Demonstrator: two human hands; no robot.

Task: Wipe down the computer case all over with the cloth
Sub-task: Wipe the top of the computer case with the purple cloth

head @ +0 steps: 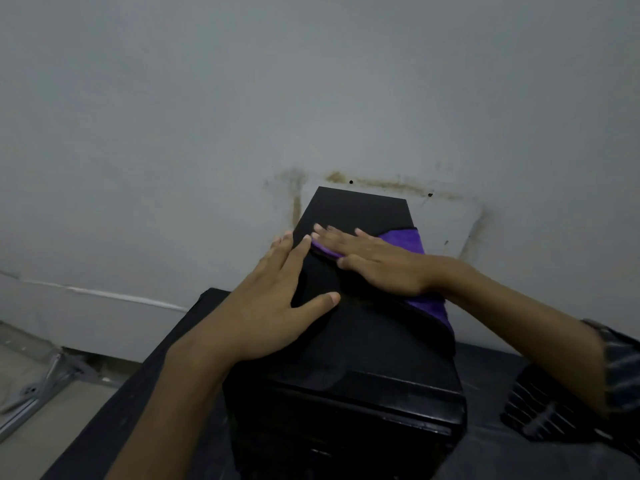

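Note:
A black computer case [360, 344] stands upright on a black table, its top panel running away from me toward the wall. A purple cloth [405, 241] with a dark edge lies across the top of the case and hangs over its right side. My right hand [377, 261] lies flat on the cloth, palm down, fingers pointing left. My left hand [273, 299] rests flat on the case's left top edge, fingers spread, thumb on the top panel; it holds nothing.
The black table [166, 351] carries the case. A black ribbed object [543, 410] lies on it at the right. A stained grey wall [242, 116] is right behind the case. Metal brackets [38, 389] lie on the floor at the left.

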